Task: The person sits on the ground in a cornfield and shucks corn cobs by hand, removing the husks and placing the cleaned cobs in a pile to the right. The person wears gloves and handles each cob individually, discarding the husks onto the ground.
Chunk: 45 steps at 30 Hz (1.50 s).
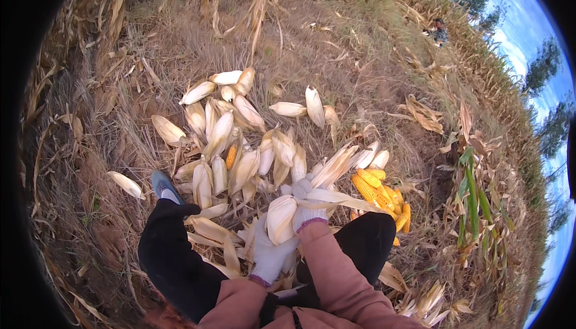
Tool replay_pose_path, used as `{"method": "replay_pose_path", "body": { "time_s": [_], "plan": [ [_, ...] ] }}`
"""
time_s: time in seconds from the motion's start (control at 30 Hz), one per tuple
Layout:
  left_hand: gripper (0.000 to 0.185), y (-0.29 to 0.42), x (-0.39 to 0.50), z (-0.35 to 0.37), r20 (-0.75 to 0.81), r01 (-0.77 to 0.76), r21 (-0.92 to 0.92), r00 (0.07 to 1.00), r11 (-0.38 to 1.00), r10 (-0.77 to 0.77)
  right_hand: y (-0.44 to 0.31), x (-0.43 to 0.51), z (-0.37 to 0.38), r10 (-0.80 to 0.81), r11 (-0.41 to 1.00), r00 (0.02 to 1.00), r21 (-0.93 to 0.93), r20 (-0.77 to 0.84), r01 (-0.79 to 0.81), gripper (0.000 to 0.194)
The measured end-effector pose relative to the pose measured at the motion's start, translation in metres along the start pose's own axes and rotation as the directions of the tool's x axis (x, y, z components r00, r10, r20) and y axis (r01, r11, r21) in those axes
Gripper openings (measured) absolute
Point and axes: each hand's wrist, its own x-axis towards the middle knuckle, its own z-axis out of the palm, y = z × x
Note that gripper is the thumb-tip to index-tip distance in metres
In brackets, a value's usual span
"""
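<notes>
My left hand (266,249), in a white knit glove with a purple cuff, holds an ear of corn (281,221) still wrapped in pale dry husk. My gloved right hand (306,203) is at the far side of that ear, its fingers closed on loose husk leaves (344,198) that stick out to the right. Part of the grip is hidden. Several unhusked ears (220,135) lie heaped on the ground in front. Among them one ear shows yellow kernels (231,157). Beside my right knee is a pile of bare yellow cobs (382,194).
Stripped husks (211,230) lie between my legs, near a blue shoe (163,185). Two unhusked ears (314,106) lie farther off. A green-leaved stalk heap (472,194) is at right. Dry cornstalks (261,5) stand ahead. A person (439,32) is far off at upper right.
</notes>
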Motion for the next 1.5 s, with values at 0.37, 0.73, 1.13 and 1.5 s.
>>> {"method": "replay_pose_path", "body": {
  "time_s": [0.37, 0.73, 1.13, 1.5],
  "plan": [
    [0.075, 0.004, -0.004, -0.021, 0.626, 0.507, 0.006, 0.67, 0.862, -0.399, -0.064, -0.041, 0.085, -0.193, 0.852, 0.978, -0.507, -0.075, 0.129, 0.026],
    [0.069, 0.007, -0.003, -0.023, 0.755, 0.576, -0.201, 0.607, 0.792, -0.25, -0.08, -0.082, 0.147, -0.017, 0.9, 0.948, -0.408, 0.317, 0.153, 0.032],
    [0.084, 0.01, -0.009, -0.023, 0.714, 0.631, -0.21, 0.621, 0.747, -0.324, -0.263, -0.057, 0.139, -0.601, 0.729, 0.798, -0.377, 0.049, 0.572, 0.034],
    [0.055, -0.002, -0.002, -0.026, 0.479, 0.566, -0.362, 0.794, 0.74, -0.373, -0.437, -0.176, 0.041, -1.0, -0.019, 0.006, -0.774, 0.029, 0.633, 0.05]
  ]
}}
